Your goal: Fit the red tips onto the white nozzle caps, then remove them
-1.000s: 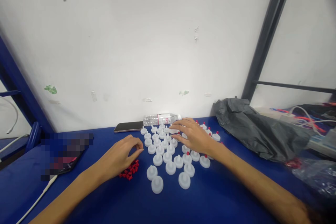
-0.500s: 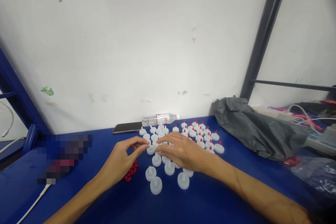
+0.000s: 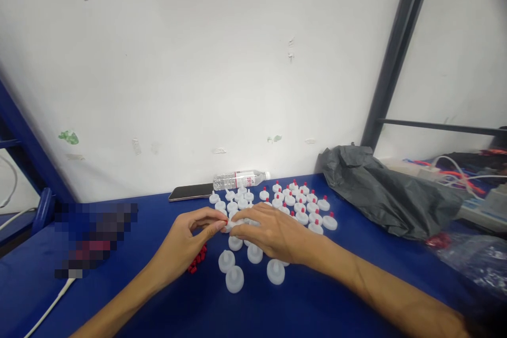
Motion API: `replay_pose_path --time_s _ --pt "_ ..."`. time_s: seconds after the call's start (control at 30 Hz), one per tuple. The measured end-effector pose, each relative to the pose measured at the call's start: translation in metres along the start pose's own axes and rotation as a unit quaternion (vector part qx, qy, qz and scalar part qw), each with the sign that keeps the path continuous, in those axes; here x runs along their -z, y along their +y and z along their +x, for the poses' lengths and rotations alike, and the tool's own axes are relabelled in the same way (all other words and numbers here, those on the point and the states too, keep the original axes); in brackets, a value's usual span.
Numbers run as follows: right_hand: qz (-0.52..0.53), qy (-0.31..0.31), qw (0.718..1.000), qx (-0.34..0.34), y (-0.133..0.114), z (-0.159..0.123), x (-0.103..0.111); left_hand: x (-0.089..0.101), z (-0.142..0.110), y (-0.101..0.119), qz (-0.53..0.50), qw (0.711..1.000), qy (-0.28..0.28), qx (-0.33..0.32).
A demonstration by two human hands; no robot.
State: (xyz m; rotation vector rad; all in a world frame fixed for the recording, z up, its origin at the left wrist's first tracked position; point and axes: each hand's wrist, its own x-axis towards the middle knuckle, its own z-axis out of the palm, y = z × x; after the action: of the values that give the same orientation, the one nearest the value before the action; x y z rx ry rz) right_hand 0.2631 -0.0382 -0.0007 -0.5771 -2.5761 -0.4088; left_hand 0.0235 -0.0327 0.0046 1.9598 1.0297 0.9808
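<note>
Between the thumb and index finger of my left hand [image 3: 196, 232] is a small red tip cap [image 3: 226, 220], mostly covered by the fingertips. Facing it, my right hand [image 3: 273, 229] curls its fingers around a white nozzle lid [image 3: 234, 225], only partly visible. The red cap is close to the lid; whether they touch I cannot tell. Loose red tip caps [image 3: 197, 263] lie in a pile beside my left wrist. Several white nozzle lids without red tips [image 3: 235, 279] stand around and behind my hands. To the right are several lids with red tips [image 3: 329, 221].
A clear water bottle [image 3: 240, 179] lies against the wall beside a dark phone [image 3: 190, 191]. On the right are a grey plastic bag [image 3: 388, 195] and a clear bag [image 3: 475, 261]. A white cable [image 3: 51, 303] crosses the blue table [image 3: 158, 311] at left.
A red tip cap now shows at my left fingertips. My right hand has shifted slightly left, and the white lid in its fingers is tilted closer to the left hand.
</note>
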Motion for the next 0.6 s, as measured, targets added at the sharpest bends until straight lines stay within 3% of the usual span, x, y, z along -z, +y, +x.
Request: replay_pose_path --time_s 0.1,0.23,0.47,0.6 --pt "0.008 0.007 1.000 -0.004 0.000 0.000 0.000 0.000 0.001 0.002 0.010 1.000 -0.007 0.002" --pt "0.035 0.063 0.997 -0.026 -0.001 0.002 0.000 0.001 0.000 0.000 0.052 0.999 -0.001 -0.002" --pt "0.044 0.104 0.993 -0.016 -0.003 0.003 0.000 -0.003 -0.005 -0.007 0.236 0.963 0.019 -0.129" --pt "0.066 0.102 0.992 -0.014 -0.004 0.001 -0.004 -0.007 -0.009 -0.006 0.255 0.957 -0.001 -0.141"
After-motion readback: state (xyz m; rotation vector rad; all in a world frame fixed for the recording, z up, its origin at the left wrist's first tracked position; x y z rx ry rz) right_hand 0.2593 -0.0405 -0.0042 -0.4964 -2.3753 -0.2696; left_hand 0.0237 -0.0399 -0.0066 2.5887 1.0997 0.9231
